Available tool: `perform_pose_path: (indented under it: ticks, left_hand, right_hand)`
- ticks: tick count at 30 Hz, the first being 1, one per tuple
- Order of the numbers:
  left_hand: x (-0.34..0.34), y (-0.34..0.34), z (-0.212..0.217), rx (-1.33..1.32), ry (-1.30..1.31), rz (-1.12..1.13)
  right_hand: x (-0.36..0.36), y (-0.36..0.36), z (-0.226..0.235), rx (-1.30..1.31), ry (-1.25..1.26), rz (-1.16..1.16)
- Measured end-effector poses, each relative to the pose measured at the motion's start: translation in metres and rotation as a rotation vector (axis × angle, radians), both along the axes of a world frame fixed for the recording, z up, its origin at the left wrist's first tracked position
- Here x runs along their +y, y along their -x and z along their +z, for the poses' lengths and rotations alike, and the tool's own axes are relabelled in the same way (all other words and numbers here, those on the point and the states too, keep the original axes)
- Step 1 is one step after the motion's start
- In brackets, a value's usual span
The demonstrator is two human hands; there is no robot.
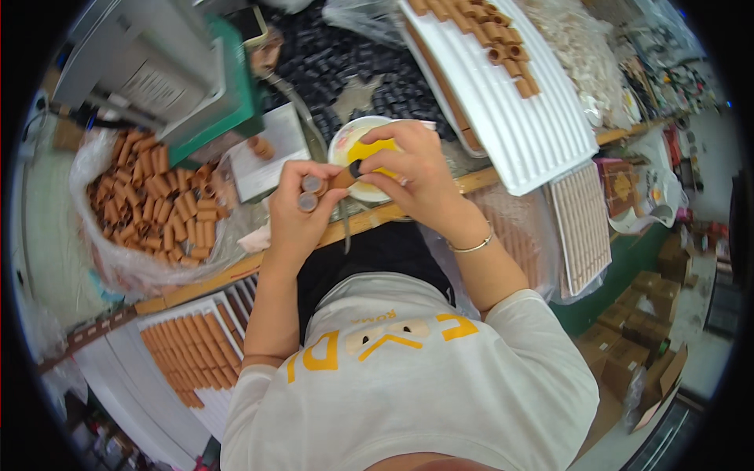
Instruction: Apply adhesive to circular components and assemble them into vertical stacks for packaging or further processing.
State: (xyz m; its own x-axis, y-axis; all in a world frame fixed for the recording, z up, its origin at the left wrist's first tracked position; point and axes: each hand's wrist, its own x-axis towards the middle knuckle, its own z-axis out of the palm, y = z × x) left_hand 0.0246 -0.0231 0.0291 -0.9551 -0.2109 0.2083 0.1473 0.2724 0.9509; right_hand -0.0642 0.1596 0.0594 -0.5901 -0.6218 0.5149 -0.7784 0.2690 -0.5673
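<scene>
My left hand (297,212) grips two short brown tubes (309,193) with grey capped ends facing up. My right hand (415,174) holds another brown tube (345,174) with a black end, pressed against those in the left hand. Both hands are just above a white bowl (342,141) with yellow liquid inside, which stands on the bench behind a wooden edge strip (377,216).
A plastic bag full of brown tubes (153,200) lies at the left. A green-and-grey machine (181,71) stands behind it. White ribbed trays with rows of tubes sit at the top right (510,94) and lower left (188,353). Black small parts (345,55) cover the far bench. Cardboard boxes (636,330) stand at the right.
</scene>
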Motion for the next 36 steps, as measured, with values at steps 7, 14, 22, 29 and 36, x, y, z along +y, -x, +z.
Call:
perform_pose_path:
  ticks: [7,14,22,29,36]
  left_hand:
    - [-0.004,-0.002,-0.003,0.016,0.011,0.078]
    - [-0.015,-0.001,-0.006,0.034,0.105,0.111]
    - [-0.028,-0.005,0.003,0.109,0.314,0.139]
    - [-0.049,-0.021,0.024,0.148,0.746,0.058]
    - [-0.058,-0.026,0.021,0.128,0.69,0.051]
  right_hand:
    - [0.093,0.081,0.014,0.05,-0.025,-0.839]
    - [0.166,0.163,-0.008,-0.082,-0.582,-1.039]
    - [0.028,0.029,0.028,-0.219,-0.104,-0.256]
    - [-0.046,0.005,0.007,-0.057,-0.194,0.133]
    - [-0.057,0.0,0.002,-0.015,-0.211,0.237]
